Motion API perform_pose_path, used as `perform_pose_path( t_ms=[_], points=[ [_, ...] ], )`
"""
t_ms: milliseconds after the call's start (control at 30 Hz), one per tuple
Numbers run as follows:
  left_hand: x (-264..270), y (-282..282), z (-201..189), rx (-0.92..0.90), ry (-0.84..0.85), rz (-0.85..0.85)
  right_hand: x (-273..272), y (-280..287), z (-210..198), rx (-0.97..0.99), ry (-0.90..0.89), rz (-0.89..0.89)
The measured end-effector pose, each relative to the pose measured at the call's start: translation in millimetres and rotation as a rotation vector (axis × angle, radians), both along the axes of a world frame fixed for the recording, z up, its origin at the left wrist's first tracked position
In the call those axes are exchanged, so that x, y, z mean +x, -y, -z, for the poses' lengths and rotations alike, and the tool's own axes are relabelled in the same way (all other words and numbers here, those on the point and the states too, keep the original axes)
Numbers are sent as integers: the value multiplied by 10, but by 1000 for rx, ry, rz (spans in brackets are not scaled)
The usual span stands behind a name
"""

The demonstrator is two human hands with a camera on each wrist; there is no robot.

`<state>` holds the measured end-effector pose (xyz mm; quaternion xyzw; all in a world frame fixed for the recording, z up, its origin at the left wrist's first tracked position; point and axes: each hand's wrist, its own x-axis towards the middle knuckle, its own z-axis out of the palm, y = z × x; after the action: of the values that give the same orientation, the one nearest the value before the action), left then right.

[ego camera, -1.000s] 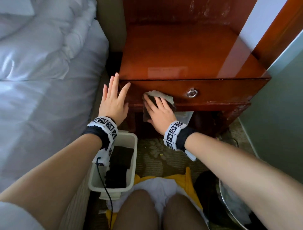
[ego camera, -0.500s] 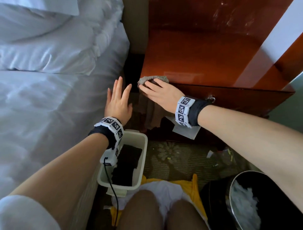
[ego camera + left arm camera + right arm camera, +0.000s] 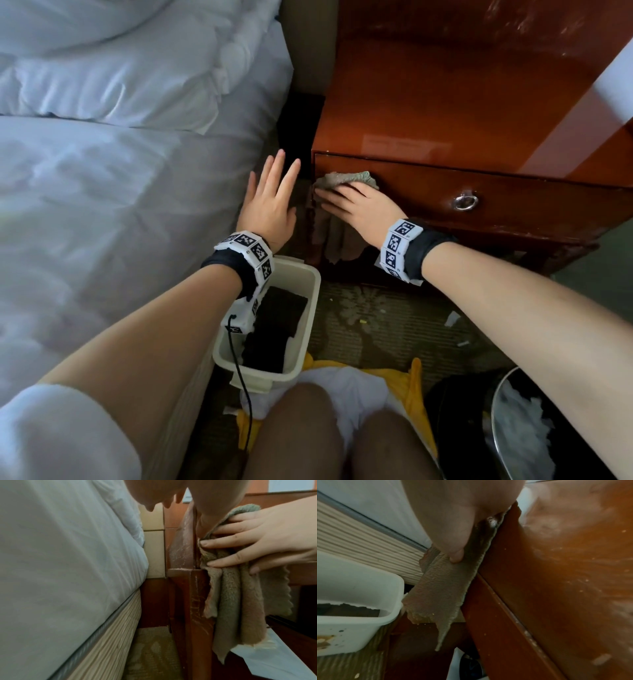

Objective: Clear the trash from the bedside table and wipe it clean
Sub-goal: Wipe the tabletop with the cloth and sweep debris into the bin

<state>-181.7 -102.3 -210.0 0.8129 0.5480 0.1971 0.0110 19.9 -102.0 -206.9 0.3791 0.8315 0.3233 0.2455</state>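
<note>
The red-brown bedside table (image 3: 462,102) stands right of the bed, with a ring pull (image 3: 465,202) on its drawer front. My right hand (image 3: 352,205) presses a grey-green cloth (image 3: 346,180) flat against the left end of the drawer front, fingers straight. In the left wrist view the cloth (image 3: 231,595) hangs down below the right hand (image 3: 257,540) along the table's corner post. The thumb (image 3: 455,555) presses the cloth (image 3: 447,588) in the right wrist view. My left hand (image 3: 270,202) hovers in the gap beside the table, fingers straight, holding nothing.
A white tub (image 3: 308,284) with a dark cloth inside sits on the carpet under my left wrist. A black trash bin (image 3: 462,411) holding white waste stands at lower right. The bed (image 3: 102,205) fills the left. Small scraps (image 3: 452,318) lie on the carpet.
My right hand carried the cloth left from the drawer front up to the table's front-left edge, then down onto the drawer's left end. The left hand stayed open beside the table.
</note>
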Motion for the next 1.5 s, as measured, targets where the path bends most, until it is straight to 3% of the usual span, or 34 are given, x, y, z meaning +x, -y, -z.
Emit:
perform_pose_path(
  t_ms=[200,400,700,867,1133,1500],
  points=[
    [245,-136,-205,39,-49,93,291,29,-16,-17,15,8],
    [228,-157,-123,12,-38,73,688,134,-30,145,-73,-29],
    [10,-146,-215,11,45,-44,42,-109,-396,170,-217,-77],
    [-57,-135,-234,25,34,-49,-174,-142,-373,128,-293,-39],
    [60,-141,-327,38,15,-1,376,101,-389,156,-331,7],
    [757,-116,-472,58,-42,208,1391,573,-343,185,-410,202]
  ],
)
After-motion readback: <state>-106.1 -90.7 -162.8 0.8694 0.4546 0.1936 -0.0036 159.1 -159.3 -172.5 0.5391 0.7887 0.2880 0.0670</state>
